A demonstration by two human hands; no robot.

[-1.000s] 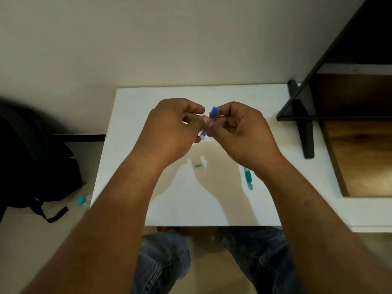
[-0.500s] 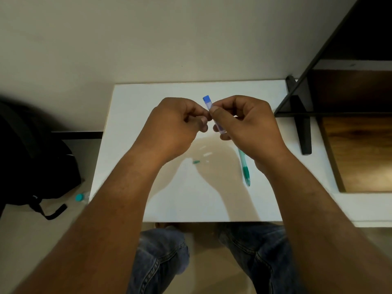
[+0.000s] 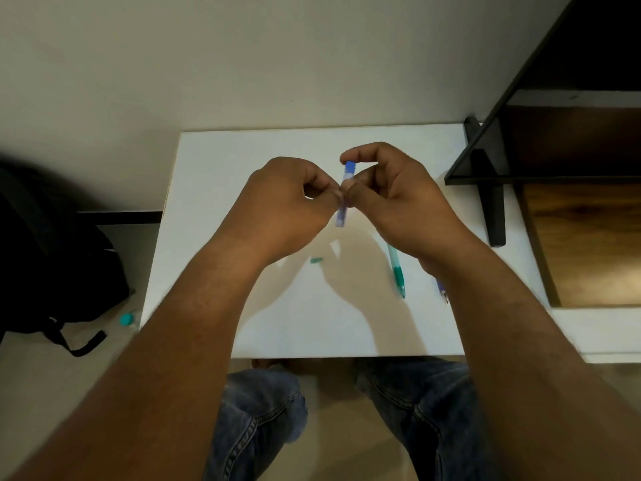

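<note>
Above the white table [image 3: 215, 161] my two hands meet around a small blue pen cap [image 3: 344, 192], which stands nearly upright. My right hand [image 3: 392, 199] pinches it between thumb and forefinger, the forefinger arched over its top end. My left hand [image 3: 288, 203] has its fingers curled and its fingertips touch the cap's middle from the left. On the table under my right wrist lies a green pen [image 3: 396, 270], tip toward me. A small green piece [image 3: 316, 260] lies between my wrists.
A purple pen [image 3: 442, 289] shows partly beside my right forearm. A black shelf frame [image 3: 492, 189] and a wooden shelf [image 3: 582, 244] stand at the right. A black backpack [image 3: 52, 258] and a teal-capped bottle [image 3: 126, 319] sit on the floor at the left.
The blue cap has turned from leaning left to nearly upright. My right forefinger has lifted over its top end. Both hands stay close together above the table.
</note>
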